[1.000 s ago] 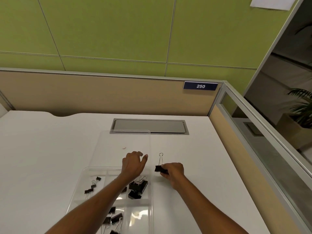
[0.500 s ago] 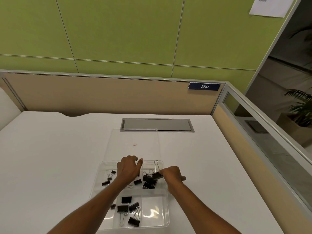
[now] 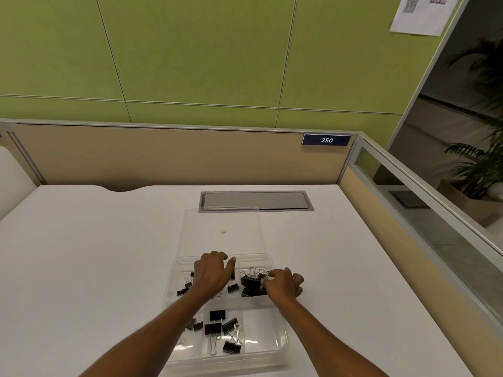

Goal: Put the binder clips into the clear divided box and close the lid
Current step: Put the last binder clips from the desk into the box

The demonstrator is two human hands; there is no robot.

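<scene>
A: Where were the binder clips (image 3: 251,282) at that point?

B: All I could see sat inside the clear divided box (image 3: 281,341) on the desk (image 3: 81,268). A pile lay in the far right compartment, small ones far left, a looser group near the middle. None showed on the bare desk.

A: And the hands?

B: The right hand (image 3: 283,285) sat at the pile with fingertips pinched together; whether a clip was between them I couldn't tell. The left hand (image 3: 212,273) hovered over the far compartments, fingers curled loosely, holding nothing I could see.

A: The lid?

B: The lid (image 3: 221,229) lay open, flat on the desk beyond the box.

A: What worried you?

B: Wire handles standing up from that pile. They could probably foul the lid as it swung over, or a clip could straddle a divider and stop it shutting.
</scene>
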